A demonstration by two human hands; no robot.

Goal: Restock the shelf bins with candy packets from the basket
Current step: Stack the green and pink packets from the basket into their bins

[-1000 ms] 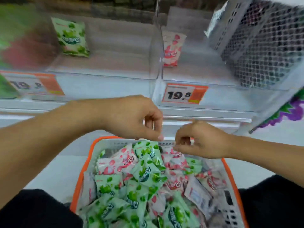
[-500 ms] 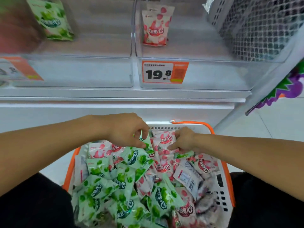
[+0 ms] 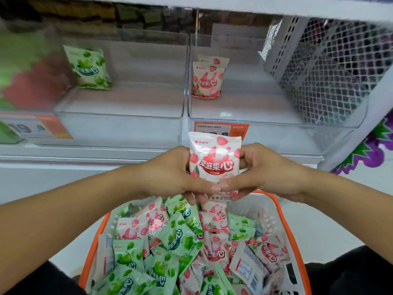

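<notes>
Both hands, left hand (image 3: 170,173) and right hand (image 3: 265,171), have risen out of the basket (image 3: 297,241) and now pinch one pink candy packet (image 3: 214,158) upright between curled fingers and thumbs, above the basket's far rim. Half a second earlier they were sorting among the packets. The pick appears complete; the matching right bin (image 3: 265,122), holding pink packets (image 3: 208,79), lies just beyond, while the left bin (image 3: 119,116) holds a green packet (image 3: 88,68).

A held packet (image 3: 214,160) sits above the basket (image 3: 296,248), before two side-by-side bins (image 3: 119,116).
</notes>
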